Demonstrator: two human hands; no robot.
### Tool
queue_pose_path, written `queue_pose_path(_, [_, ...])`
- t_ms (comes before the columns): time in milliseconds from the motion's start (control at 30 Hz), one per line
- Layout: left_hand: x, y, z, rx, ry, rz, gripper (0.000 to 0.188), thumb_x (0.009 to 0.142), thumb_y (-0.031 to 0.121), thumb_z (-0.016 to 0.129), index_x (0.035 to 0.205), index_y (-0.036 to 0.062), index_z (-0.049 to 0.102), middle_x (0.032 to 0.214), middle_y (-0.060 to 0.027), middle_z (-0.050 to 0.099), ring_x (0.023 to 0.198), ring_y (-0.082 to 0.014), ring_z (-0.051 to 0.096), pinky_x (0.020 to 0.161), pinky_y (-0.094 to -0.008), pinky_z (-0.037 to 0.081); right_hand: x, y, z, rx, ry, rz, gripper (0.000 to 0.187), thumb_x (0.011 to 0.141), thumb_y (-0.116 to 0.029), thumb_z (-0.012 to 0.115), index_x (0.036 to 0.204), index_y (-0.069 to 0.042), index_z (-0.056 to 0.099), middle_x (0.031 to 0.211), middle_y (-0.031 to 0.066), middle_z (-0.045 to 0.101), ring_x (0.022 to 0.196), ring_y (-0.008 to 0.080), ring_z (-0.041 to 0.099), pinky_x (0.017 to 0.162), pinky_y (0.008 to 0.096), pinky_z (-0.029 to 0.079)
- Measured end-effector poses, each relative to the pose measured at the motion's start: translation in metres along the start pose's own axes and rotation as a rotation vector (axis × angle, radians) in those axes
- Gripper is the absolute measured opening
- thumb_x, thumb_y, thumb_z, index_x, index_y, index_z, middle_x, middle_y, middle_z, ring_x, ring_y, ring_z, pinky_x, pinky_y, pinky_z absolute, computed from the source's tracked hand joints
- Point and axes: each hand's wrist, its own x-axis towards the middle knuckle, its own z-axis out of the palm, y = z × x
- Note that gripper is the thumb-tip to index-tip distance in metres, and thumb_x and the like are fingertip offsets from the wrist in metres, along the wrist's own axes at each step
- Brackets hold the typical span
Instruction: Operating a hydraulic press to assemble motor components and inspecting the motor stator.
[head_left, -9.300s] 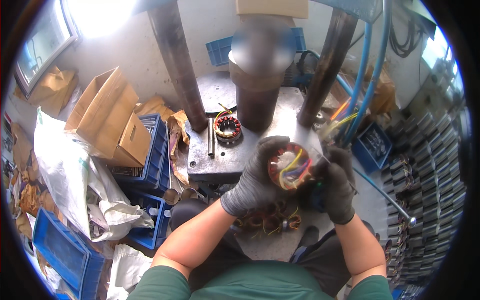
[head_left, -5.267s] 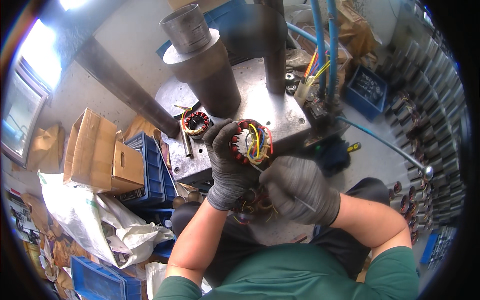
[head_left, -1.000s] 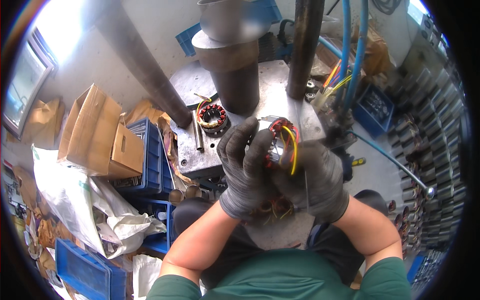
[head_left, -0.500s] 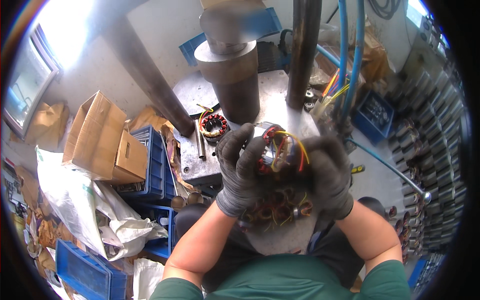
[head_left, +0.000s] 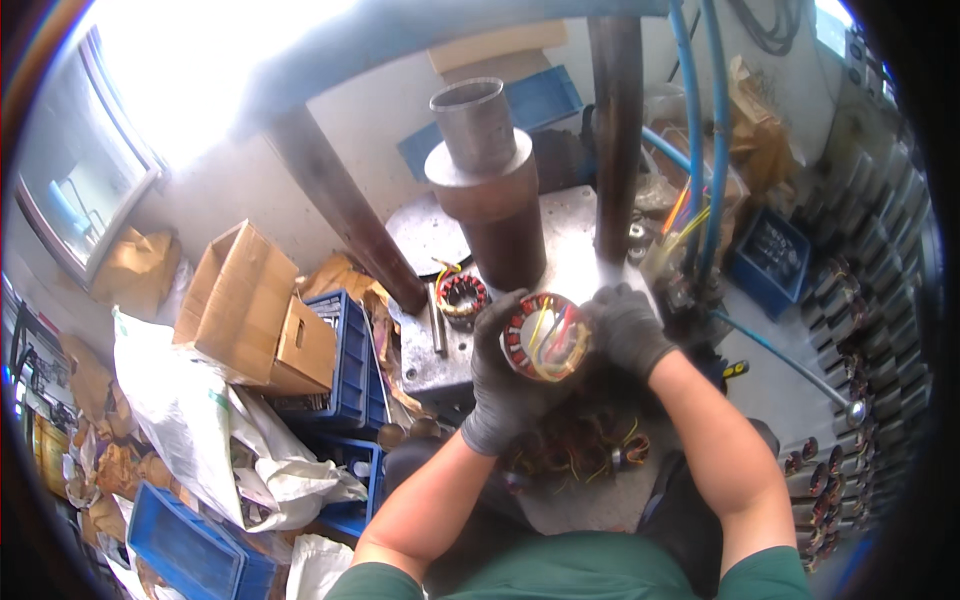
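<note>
Over the near end of the metal press bed, my left hand [head_left: 500, 372], in a dark grey glove, is wrapped around a motor stator [head_left: 515, 350]. The stator is a ring with red-insulated coils and a pale metal rim, its opening turned up toward me. Yellow, red and white lead wires [head_left: 556, 340] lie across that opening. My right hand [head_left: 632, 328], gloved too, has its fingers curled against the stator's right edge; its fingertips are partly hidden. A second stator [head_left: 463, 296] with red coils rests on the bed to the left, beside a short metal rod [head_left: 437, 322].
A thick steel cylinder [head_left: 490, 205] stands on the press bed between two columns [head_left: 617, 140]. Several wired stators [head_left: 570, 450] lie below my hands. Cardboard boxes [head_left: 240, 300] and blue crates [head_left: 345, 350] are at left; a lever [head_left: 780, 355] and stacked metal parts at right.
The stator has turned so its opening faces up toward me. My right hand has moved in from the right to its edge. The whole view has shifted slightly.
</note>
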Motion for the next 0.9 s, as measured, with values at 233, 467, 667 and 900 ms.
queue_pose_path(233, [0.028,0.015,-0.007,0.117,-0.006,0.106,0.109,0.058,0.012,0.099,0.147,0.0054,0.035,0.144,-0.0181,0.052,0.133,-0.0317,0.057,0.113,-0.0458,0.047,-0.01,0.006,-0.012,0.099,-0.093,0.048,0.033,0.093,-0.031,0.067,0.122,-0.017,0.073,0.116,0.0084,0.07,0.112,0.0325,0.062,0.093,0.0484,0.05])
queue_pose_path(467, [0.157,0.02,-0.019,-0.13,0.049,0.215,0.098,0.065,0.008,0.098,0.145,0.003,0.041,0.138,-0.0159,0.058,0.126,-0.028,0.062,0.11,-0.0422,0.051,-0.022,0.002,-0.042,0.239,-0.068,-0.03,0.036,0.087,-0.023,0.062,0.121,-0.015,0.073,0.121,0.0125,0.07,0.115,0.0344,0.064,0.098,0.0517,0.052])
queue_pose_path(667, [0.278,0.011,-0.022,0.333,0.077,0.166,0.082,0.071,0.014,0.094,0.138,0.0064,0.049,0.126,-0.0105,0.065,0.118,-0.0255,0.066,0.098,-0.0352,0.058,-0.028,-0.003,-0.061,0.326,-0.001,-0.133,0.034,0.09,-0.023,0.06,0.119,-0.011,0.073,0.118,0.0137,0.072,0.112,0.0335,0.066,0.099,0.0481,0.051])
queue_pose_path(900, [0.312,-0.011,-0.018,0.153,0.211,-0.331,0.067,0.074,0.016,0.092,0.131,0.0054,0.059,0.118,-0.0103,0.073,0.101,-0.0218,0.073,0.09,-0.0306,0.06,-0.034,-0.004,-0.077,0.354,-0.012,-0.174,0.033,0.091,-0.022,0.059,0.12,-0.011,0.072,0.118,0.0147,0.071,0.11,0.0344,0.067,0.097,0.0477,0.052])
